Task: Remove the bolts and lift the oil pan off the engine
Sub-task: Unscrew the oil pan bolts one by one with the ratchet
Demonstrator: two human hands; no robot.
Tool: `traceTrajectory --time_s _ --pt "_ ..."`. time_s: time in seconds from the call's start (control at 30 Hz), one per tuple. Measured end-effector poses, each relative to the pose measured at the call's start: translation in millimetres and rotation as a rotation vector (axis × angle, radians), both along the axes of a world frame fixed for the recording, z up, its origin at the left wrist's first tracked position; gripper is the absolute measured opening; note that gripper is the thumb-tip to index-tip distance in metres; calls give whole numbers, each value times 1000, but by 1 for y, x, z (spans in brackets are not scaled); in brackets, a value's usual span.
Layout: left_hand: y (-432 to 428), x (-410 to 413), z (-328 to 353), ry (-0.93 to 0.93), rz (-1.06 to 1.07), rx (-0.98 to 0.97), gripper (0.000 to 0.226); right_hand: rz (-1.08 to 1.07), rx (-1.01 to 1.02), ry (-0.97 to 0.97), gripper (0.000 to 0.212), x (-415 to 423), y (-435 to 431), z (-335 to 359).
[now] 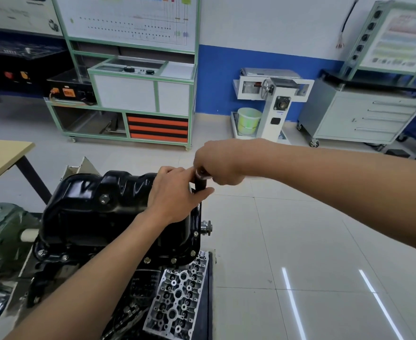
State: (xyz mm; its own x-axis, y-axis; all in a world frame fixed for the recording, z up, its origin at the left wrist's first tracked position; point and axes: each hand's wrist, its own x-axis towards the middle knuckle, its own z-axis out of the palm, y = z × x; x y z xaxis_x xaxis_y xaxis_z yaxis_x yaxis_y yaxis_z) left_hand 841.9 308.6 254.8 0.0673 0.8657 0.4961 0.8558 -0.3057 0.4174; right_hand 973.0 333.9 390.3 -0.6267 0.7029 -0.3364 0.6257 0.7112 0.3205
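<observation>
Workshop classroom kind of place, pale tile floor (312, 241), white wall with a blue band along the bottom. The glossy black oil pan (91, 212) is sitting on top of the upside-down engine (143, 283), low and left of centre. Its flange is flat against the block, and you can see bolts (173, 260) in place along the near edge and the right side.

Both hands are up at the pan's far right corner on a tool (201, 183) with a black handle and a chrome end, standing roughly upright. The left hand (175, 192) has its fingers wrapped round the handle, thumb sticking out underneath. The right hand (216, 163) is curled over the top, gripping the chrome end. Can't see what the tool's tip is on, the left hand hides it.

A bare cylinder head (177, 298) lies just in front of the engine. There's a wooden table (3, 155) off to the left. A green-framed trainer cart (133, 94) and a grey drawer cabinet (364, 116) stand back against the wall.
</observation>
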Motion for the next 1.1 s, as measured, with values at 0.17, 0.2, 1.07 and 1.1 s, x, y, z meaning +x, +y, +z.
traceTrajectory --time_s 0.17,0.2,1.07,1.1 --pt "4 -8 2 36 -52 -140 35 473 274 -59 28 7 6 -6" --pt "4 -8 2 42 -60 -137 36 425 272 -48 28 7 4 -7" --pt "-2 1 4 19 -3 -86 29 -453 -374 315 19 4 -5 0" --pt "-4 1 4 21 2 -70 32 -530 -484 406 26 5 -6 0"
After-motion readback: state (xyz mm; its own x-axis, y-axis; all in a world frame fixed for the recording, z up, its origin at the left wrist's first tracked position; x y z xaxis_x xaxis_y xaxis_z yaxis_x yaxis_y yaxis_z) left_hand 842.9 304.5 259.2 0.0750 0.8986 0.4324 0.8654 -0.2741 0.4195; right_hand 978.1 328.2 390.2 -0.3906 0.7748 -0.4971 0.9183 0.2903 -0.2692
